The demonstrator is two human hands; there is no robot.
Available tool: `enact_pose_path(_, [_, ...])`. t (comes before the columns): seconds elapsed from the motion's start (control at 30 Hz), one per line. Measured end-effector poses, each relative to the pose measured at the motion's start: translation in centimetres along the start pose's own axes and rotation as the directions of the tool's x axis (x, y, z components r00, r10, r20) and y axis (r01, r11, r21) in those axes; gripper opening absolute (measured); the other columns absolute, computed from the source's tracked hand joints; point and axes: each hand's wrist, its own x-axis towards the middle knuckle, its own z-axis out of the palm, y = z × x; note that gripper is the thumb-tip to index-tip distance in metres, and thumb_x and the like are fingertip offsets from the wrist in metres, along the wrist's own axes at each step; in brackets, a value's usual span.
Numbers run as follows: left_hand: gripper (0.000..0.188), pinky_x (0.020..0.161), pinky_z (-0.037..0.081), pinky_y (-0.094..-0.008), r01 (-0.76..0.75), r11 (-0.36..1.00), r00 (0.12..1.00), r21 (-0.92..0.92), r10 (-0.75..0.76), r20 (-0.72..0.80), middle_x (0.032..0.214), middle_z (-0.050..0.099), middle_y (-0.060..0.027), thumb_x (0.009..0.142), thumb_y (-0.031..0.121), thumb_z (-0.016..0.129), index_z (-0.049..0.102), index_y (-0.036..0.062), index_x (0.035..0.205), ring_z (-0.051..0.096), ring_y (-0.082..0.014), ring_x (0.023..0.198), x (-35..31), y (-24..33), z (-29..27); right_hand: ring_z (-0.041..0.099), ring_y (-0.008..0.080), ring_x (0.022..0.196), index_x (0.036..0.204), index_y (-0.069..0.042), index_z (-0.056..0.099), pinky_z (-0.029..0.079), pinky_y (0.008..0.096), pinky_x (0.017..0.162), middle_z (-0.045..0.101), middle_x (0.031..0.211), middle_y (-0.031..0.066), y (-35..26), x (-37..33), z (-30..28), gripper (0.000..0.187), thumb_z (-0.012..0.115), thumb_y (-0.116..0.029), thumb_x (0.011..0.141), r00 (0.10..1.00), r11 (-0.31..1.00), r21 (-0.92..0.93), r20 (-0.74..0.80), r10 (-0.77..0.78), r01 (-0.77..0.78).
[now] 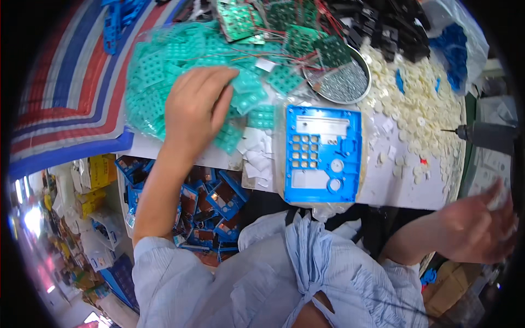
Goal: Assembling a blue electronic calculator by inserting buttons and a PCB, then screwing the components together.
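My left hand (pixel 199 106) reaches over a heap of translucent green rubber keypads (pixel 147 76). Its thumb and fingers are closed on the edge of one green rubber keypad (pixel 247 92). In front of me a blue plastic housing (pixel 323 154) lies on a plastic-wrapped pad, its square key holes, round openings and rectangular window showing. Off to the right, my right hand (pixel 481 227) is raised beside the table edge and smeared by motion, so its fingers cannot be read. Above it hangs a dark electric screwdriver (pixel 486 133) with its bit pointing left.
Behind the housing are a round tin of screws (pixel 342 82), green circuit boards (pixel 303 41) with wires and black parts (pixel 391 27). Cream buttons (pixel 418 101) spread at the right. White paper pieces (pixel 257 156) lie left of the housing. Blue assemblies (pixel 210 202) fill a container below the table.
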Motion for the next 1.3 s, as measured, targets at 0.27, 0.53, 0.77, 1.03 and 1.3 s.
enact_pose_path(0.27, [0.032, 0.069, 0.05, -0.0362, 0.598, 0.801, 0.801, 0.011, -0.597, -0.046, 0.086, 0.068, -0.0146, 0.096, 0.027, 0.06, 0.069, -0.0012, 0.108, 0.066, -0.0222, 0.072, 0.0, -5.3, -2.7, 0.067, 0.0299, 0.087, 0.11, 0.0, 0.073, 0.052, 0.0369, 0.079, 0.072, 0.098, 0.0128, -2.5, -2.1, 7.2, 0.033, 0.075, 0.003, 0.077, 0.888, 0.959, 0.279, 0.451, -0.089, -0.045])
enact_pose_path(0.53, [0.025, 0.056, 0.044, -0.021, 0.687, 0.485, 0.685, -0.541, -0.68, 0.26, 0.078, 0.058, 0.0021, 0.101, 0.02, 0.062, 0.064, -0.0027, 0.112, 0.058, -0.0053, 0.065, 0.7, -3.6, -3.1, 0.068, 0.0226, 0.081, 0.106, -0.002, 0.074, 0.053, 0.0322, 0.07, 0.072, 0.09, 0.0111, -2.6, -2.1, 10.4, 0.026, 0.076, -0.003, 0.08, 0.83, 0.923, 0.323, 0.558, -0.008, -0.208])
enact_pose_path(0.77, [0.026, 0.058, 0.048, -0.0211, 0.652, 0.181, 0.716, -0.736, -0.465, 0.52, 0.085, 0.064, -0.0017, 0.101, 0.011, 0.063, 0.061, -0.0014, 0.123, 0.059, -0.0055, 0.067, -2.5, 6.6, -1.0, 0.068, 0.0158, 0.082, 0.108, -0.001, 0.074, 0.054, 0.0283, 0.07, 0.073, 0.091, 0.0065, -4.6, -3.0, 14.8, 0.026, 0.078, -0.016, 0.088, 0.687, 0.592, 0.432, 0.657, 0.311, -0.68])
enact_pose_path(1.03, [0.024, 0.078, 0.05, -0.0261, 0.53, 0.633, 0.84, -0.563, -0.482, 0.249, 0.104, 0.07, -0.0086, 0.094, -0.002, 0.063, 0.066, -0.0014, 0.118, 0.064, -0.0123, 0.087, -7.1, 7.9, -0.3, 0.069, 0.0207, 0.071, 0.102, -0.003, 0.074, 0.054, 0.031, 0.064, 0.074, 0.091, 0.0105, -2.4, -3.6, 10.9, 0.019, 0.076, -0.013, 0.086, 0.578, 0.84, 0.213, 0.804, 0.141, -0.5])
enact_pose_path(1.3, [0.025, 0.075, 0.052, -0.0359, 0.151, 0.845, 0.988, -0.514, -0.11, 0.109, 0.098, 0.068, -0.0135, 0.08, -0.007, 0.069, 0.071, 0.0013, 0.104, 0.065, -0.0294, 0.085, -7.9, 9.3, 1.5, 0.067, 0.0346, 0.089, 0.097, -0.005, 0.072, 0.053, 0.0437, 0.079, 0.071, 0.092, 0.0115, -1.2, -5.8, 14.6, 0.019, 0.075, -0.019, 0.085, 0.56, 0.937, 0.216, 0.828, -0.028, -0.273])
